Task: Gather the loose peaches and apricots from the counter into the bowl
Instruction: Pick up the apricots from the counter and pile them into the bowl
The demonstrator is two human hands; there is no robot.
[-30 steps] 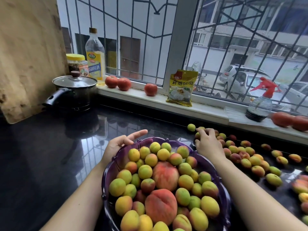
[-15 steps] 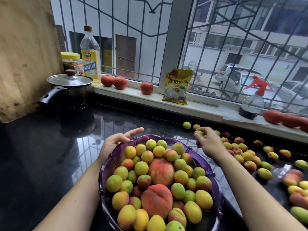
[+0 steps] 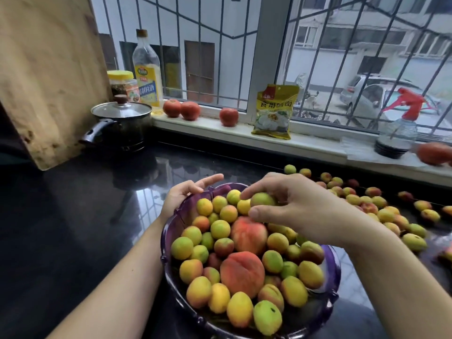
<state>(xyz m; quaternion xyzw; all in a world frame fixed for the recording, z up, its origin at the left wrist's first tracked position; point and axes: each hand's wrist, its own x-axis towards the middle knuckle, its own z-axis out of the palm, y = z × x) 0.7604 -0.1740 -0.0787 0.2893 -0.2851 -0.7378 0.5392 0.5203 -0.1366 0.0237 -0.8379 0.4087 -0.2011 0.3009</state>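
Apricot (image 3: pixel 261 199) half hidden under right-hand fingers (image 3: pixel 254 189)

Two bare forearms reach into view from the bottom edge, one on each side. No sleeve, cuff or glove shows on either arm as far as the picture reaches. The left hand (image 3: pixel 182 195) is slim, its fingers long and narrow. The right hand (image 3: pixel 297 204) is broader in view, with a short, rounded, plain nail on the thumb nearest the camera. Wrists and fingers carry no jewellery.
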